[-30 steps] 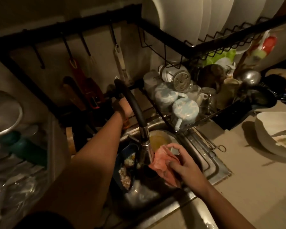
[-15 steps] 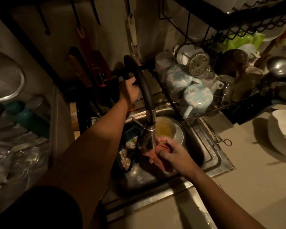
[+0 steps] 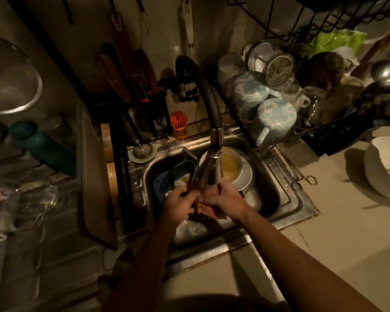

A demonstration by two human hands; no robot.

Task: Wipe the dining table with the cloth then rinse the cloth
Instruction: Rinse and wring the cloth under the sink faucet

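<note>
Cloth [image 3: 208,210], left hand [image 3: 180,203], right hand [image 3: 229,199] over sink [image 3: 300,199]

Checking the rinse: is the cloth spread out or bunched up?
Bunched: the left hand and right hand grip the cloth crumpled between them under the faucet.

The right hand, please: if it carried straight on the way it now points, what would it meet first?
The right hand, gripping the cloth, would probably meet the faucet head first, just beyond its fingers; the left hand sits close beside that line, and depth is unclear.
</note>
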